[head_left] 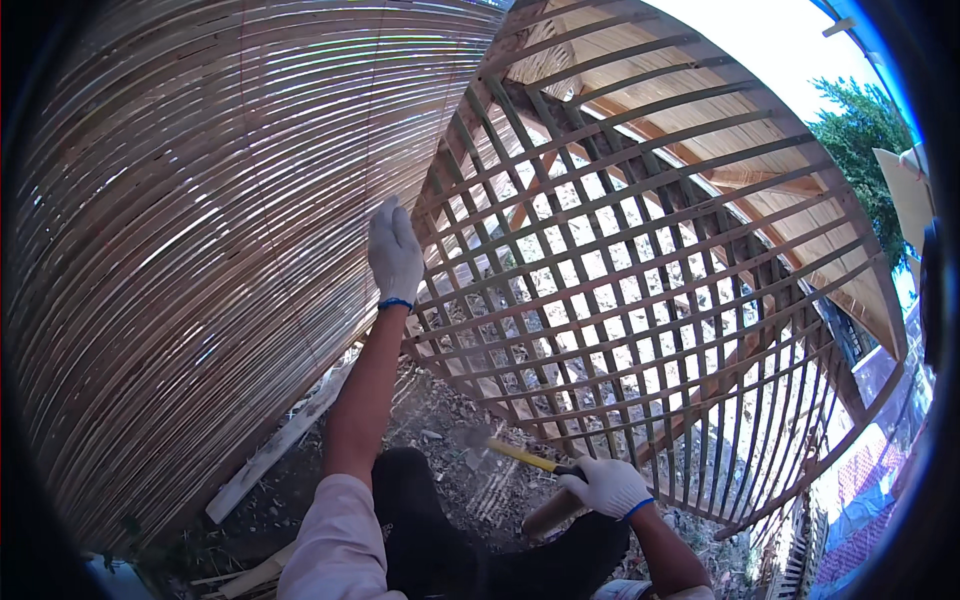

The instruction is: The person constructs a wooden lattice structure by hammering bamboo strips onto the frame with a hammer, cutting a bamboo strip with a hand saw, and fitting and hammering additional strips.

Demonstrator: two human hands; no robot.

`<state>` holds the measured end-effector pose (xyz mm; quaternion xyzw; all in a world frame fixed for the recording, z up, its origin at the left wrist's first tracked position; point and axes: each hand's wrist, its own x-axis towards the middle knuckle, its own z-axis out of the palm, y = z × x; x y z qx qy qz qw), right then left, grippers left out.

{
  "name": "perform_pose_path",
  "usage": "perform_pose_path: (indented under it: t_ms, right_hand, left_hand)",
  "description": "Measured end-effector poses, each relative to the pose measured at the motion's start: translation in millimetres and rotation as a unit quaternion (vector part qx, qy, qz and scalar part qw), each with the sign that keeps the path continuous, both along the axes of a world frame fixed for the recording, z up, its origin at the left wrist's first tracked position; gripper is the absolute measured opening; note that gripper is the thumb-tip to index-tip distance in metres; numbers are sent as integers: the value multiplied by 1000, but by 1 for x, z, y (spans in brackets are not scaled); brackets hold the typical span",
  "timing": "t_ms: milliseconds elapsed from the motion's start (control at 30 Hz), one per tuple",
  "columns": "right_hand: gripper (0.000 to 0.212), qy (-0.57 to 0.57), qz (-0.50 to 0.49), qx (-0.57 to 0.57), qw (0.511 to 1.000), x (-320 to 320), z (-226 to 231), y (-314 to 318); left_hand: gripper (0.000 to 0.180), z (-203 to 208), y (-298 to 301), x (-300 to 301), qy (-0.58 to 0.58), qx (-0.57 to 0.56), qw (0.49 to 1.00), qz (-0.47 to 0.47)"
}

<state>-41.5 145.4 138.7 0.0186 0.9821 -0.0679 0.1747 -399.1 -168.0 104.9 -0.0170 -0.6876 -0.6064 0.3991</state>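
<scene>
My left hand (396,252), in a white glove with a blue cuff, is raised to the corner where a wall of thin wooden slats (220,230) meets a wooden lattice (600,265). Its fingers are closed together near the lattice's left edge; what they hold, if anything, is hidden. Low at the right, my gloved right hand (607,488) is wrapped round the black grip of a hammer (520,456) with a yellow handle. The hammer's head end points left and looks blurred over the ground.
A pale plank (285,440) lies along the foot of the slat wall. Beside my right knee is a round wooden piece (552,512). Wooden boards (740,130) slope above the lattice. Leaf litter and stones cover the ground (430,420); a green tree (862,130) stands beyond.
</scene>
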Motion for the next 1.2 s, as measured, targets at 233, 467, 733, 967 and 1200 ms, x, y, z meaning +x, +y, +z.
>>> perform_pose_path:
  t_ms: [233, 467, 733, 967, 1200]
  right_hand:
    - [66, -226, 106, -8, 968, 8, -91, 33]
    - [74, -279, 145, -107, 943, 52, -196, 56]
    - [46, -76, 10, -239, 968, 188, -371, 56]
    - [39, 150, -34, -404, 902, 159, -296, 34]
    - [42, 399, 92, -435, 802, 22, -100, 32]
  left_hand:
    - [69, 4, 94, 53, 76, -264, 959, 75]
    - [73, 4, 99, 50, 65, -265, 959, 71]
    - [72, -3, 113, 62, 17, -266, 961, 65]
    - [78, -58, 127, 136, -47, -269, 962, 18]
    - [85, -85, 158, 208, -114, -337, 934, -34]
